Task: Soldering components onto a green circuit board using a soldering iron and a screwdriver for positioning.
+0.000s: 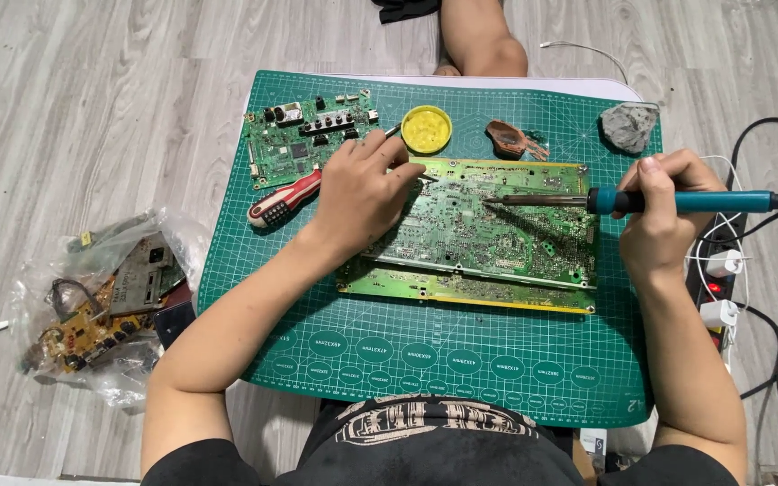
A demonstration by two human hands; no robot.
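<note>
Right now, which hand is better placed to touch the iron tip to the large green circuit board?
Right hand: it grips the teal-handled soldering iron, tip over the large green circuit board. Left hand rests on the board's left edge.

Both hands reach forward — left hand (364, 184) pinching with curled fingers, right hand (659, 211) clenched.

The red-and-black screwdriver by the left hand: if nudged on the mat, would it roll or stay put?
The screwdriver lies flat on the green cutting mat, so it cannot tip. Its rounded handle would probably roll a little if pushed sideways, though the ribbed grip and the mat's matte surface likely slow it. It looks stiff, and probably handle-heavy when lifted.
</note>
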